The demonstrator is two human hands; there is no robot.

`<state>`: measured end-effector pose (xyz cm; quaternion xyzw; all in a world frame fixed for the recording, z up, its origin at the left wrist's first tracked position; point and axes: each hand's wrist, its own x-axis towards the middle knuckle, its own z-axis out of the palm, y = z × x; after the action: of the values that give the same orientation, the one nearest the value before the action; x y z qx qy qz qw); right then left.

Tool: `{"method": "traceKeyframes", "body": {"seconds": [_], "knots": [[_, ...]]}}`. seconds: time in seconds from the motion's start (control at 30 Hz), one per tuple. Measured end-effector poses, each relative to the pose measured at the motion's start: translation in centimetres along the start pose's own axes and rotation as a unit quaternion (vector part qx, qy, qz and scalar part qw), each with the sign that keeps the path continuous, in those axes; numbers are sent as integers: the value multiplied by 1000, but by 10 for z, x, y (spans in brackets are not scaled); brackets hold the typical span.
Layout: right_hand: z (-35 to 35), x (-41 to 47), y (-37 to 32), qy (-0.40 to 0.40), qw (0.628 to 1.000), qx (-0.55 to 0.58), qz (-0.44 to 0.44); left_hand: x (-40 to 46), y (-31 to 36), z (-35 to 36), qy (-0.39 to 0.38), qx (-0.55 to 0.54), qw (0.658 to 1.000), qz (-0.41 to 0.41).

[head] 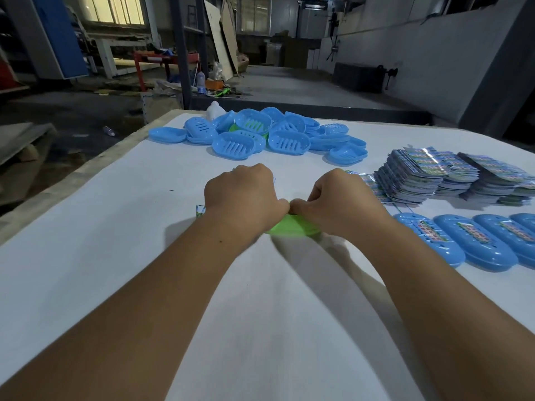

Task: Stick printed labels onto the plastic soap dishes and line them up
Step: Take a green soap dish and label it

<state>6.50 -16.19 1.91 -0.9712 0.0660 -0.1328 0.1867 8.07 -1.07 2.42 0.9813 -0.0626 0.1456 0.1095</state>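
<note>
While most of it is buried under the knuckles, a green soap dish sits on the white table about mid-table, right in front of the person. Both hands are on it: the left hand has its fingers curled down over the left part of the dish, and the right hand is curled over the right part, with the two thumbs meeting at the dish's near rim. So both hands are closed onto that dish, gripping or pressing it, and what's under the fingers is hidden. A small bit of printed label pokes out just left of the left wrist, and I can't tell if it's stuck to the dish or lying loose.

To the right, a row of blue dishes lies side by side, each with a colourful label on top. Behind that row are stacks of printed labels, with a few loose sheets just beside the right hand. Further back there's a messy pile of blue soap dishes, a bit of green showing inside it.
</note>
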Motion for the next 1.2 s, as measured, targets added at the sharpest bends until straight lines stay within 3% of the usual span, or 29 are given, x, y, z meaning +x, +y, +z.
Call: {"method": "traceKeyframes", "body": {"seconds": [0.13,0.27,0.4,0.5,0.67,0.77,0.9,1.03,1.2], "knots": [[-5,-1,0,-35,999,-21,9,0,-2,2,10,19,1000,12],[-7,-1,5,-64,997,26,19,3,-11,2,-29,-18,999,-16],[-5,-2,13,-76,993,87,21,8,-19,3,-99,-140,984,-39],[-4,-1,17,-33,985,165,-28,12,-24,2,-82,-224,969,-65],[-3,-14,4,-105,972,132,-164,15,-31,4,-7,-133,987,-85],[-7,-20,-1,-120,973,66,-187,16,-32,8,-7,-103,992,-78],[-18,-20,9,-115,982,-65,-132,18,-33,10,-6,-99,992,-74],[-34,-19,26,-128,984,-123,-26,18,-32,11,-8,-87,993,-75],[-56,-22,47,-136,977,-162,36,18,-33,11,-15,-75,994,-80]]}}
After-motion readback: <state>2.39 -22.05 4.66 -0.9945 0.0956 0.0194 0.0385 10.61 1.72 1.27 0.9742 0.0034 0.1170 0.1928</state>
